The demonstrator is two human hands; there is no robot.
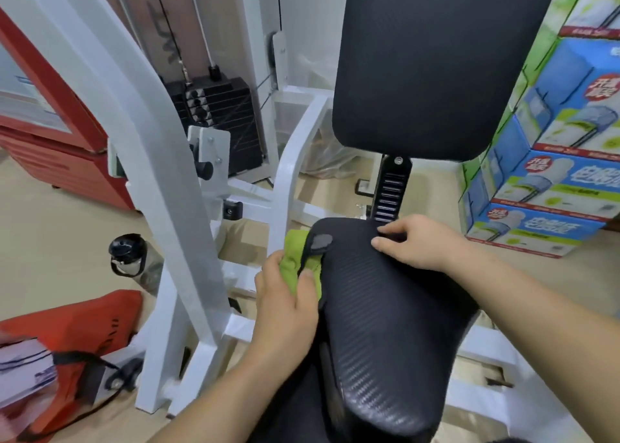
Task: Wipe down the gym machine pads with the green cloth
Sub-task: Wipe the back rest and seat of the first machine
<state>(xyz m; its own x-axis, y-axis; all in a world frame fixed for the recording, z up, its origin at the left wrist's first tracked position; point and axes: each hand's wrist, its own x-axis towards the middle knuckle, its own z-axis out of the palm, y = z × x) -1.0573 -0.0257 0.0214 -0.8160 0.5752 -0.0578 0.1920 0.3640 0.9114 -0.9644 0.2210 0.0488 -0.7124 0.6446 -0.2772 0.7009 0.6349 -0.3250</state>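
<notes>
The black textured seat pad (385, 325) of the gym machine fills the lower middle. Above it stands the black back pad (432, 63), upright. My left hand (285, 305) is shut on the green cloth (295, 261) and presses it against the seat pad's left edge, near a worn grey patch (321, 241). My right hand (416, 241) rests on the far end of the seat pad, fingers bent and gripping its edge. Part of the cloth is hidden under my left hand.
The white machine frame (161, 160) rises at left, with a black weight stack (218, 107) behind it. A dark bottle (129, 254) stands on the floor. A red bag (77, 335) lies lower left. Stacked printed boxes (553, 160) stand at right. A red cabinet (50, 123) is far left.
</notes>
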